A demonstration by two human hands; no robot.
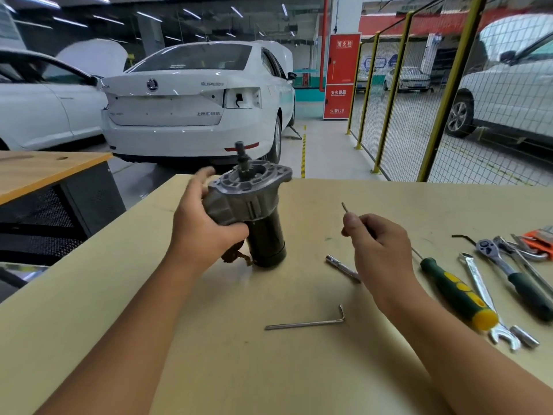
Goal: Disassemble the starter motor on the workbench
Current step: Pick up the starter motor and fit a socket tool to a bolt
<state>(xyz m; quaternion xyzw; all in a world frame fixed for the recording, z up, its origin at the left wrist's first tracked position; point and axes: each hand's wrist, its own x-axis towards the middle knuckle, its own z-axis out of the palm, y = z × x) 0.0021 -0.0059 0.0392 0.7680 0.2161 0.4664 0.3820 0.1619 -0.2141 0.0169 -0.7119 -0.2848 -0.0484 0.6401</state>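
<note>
The starter motor [254, 205] stands upright on the workbench [119, 295], grey flanged nose and pinion shaft on top, dark cylindrical body below. My left hand [203, 223] grips its grey housing from the left side. A brownish braided lead [236, 256] hangs out near the base. To the right of the motor, my right hand [377, 250] pinches a thin metal rod [345, 207], likely a long bolt or hex key, whose tip pokes up above my thumb. The hand is raised off the bench and apart from the motor.
An L-shaped hex key [308, 322] lies in front of me. A small socket extension [342, 268] lies by my right wrist. At the right lie a green-yellow screwdriver [457, 295], a spanner [484, 295], a ratchet [508, 271] and an orange hex key set [538, 241].
</note>
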